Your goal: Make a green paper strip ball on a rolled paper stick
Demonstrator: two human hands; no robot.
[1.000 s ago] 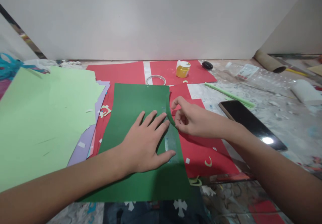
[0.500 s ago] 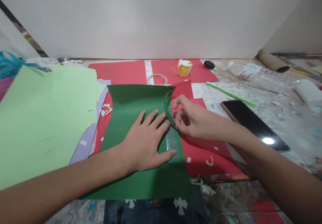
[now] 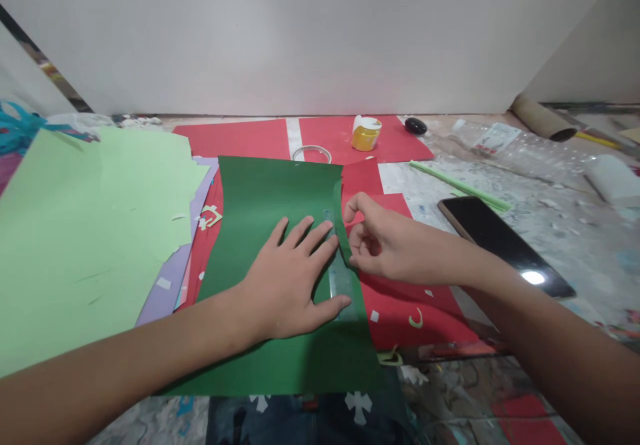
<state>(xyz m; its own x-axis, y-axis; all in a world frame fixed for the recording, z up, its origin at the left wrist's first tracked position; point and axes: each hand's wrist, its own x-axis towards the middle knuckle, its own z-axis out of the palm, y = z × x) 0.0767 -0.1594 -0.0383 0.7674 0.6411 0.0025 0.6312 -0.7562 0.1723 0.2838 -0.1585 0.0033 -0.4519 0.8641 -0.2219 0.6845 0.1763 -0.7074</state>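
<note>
A large sheet of green paper (image 3: 270, 195) lies in front of me, its near end reaching over my lap. My left hand (image 3: 293, 281) rests flat on it with fingers spread, the thumb and some fingertips over a clear ruler (image 3: 341, 281). The ruler lies lengthwise near the sheet's right side, partly under that hand. Along the ruler, a narrow strip of the green sheet's right edge stands bent up. My right hand (image 3: 377, 238) is closed at this edge, thumb and curled fingers at the raised paper; the exact contact is partly hidden.
Light green sheets (image 3: 110, 231) lie at left over purple paper (image 3: 165, 285). Red paper (image 3: 410, 298) is under the right hand. Behind stand a yellow-filled jar (image 3: 366, 135) and a tape roll (image 3: 312, 153). At right are a phone (image 3: 505, 245), a green strip (image 3: 460, 185) and a plastic bottle (image 3: 525, 148).
The raised right edge of the green sheet was curled inward and now stands straighter. The sheet's far edge shifted slightly. Both hands stay almost in place.
</note>
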